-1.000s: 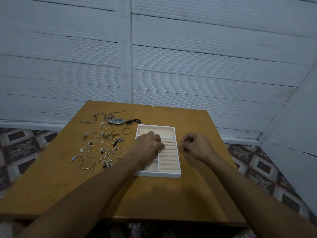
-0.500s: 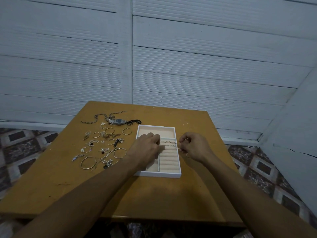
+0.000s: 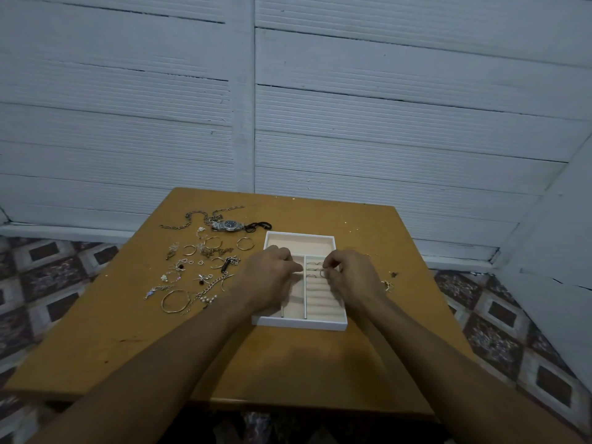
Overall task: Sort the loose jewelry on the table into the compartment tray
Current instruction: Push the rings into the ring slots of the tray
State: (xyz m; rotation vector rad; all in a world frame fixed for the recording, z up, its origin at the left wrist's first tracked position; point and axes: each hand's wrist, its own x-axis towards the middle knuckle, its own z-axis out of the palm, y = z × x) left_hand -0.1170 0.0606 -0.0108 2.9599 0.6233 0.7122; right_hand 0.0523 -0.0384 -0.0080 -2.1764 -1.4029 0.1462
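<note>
Filling the upper half of the view, a wall (image 3: 384, 123) of white ribbed planks stands behind a squarish worktop (image 3: 288, 363) of ochre wood, scuffed and speckled. Patterned floor tiles (image 3: 499, 331) show on either side.

Near the worktop's centre sits the compartment tray (image 3: 299, 324). It is a shallow rectangular box with a white rim and a soft peach lining (velvet, by the look of it). One wide compartment runs across its twelve o'clock end, narrow slots run down its nine o'clock side, and padded ring rolls (image 3: 320, 296) run down its three o'clock side.

Two bare forearms reach in from six o'clock. The left hand (image 3: 272, 278) lies knuckles-up over the narrow slots with its fingers curled under. Its grip is closed, though I cannot tell whether it has hold of anything. The right hand (image 3: 352, 278) hovers over the rolls, its grip narrowed to a pinch on a thin ring (image 3: 323, 272). This fine metal loop is held at the upper rolls, where other slim bands sit in the grooves.

The loose jewelry (image 3: 214, 251) is spread flat on the wood from the tray's nine to eleven o'clock, clear of its rim. It includes hoops, linked chains and small heart-shaped charms. A steel-banded watch (image 3: 229, 225) with a dark round dial lies at eleven o'clock, and a cluster of pale pearls (image 3: 209, 299) at nine. A tiny gold piece (image 3: 387, 285) lies alone at the tray's three o'clock.
</note>
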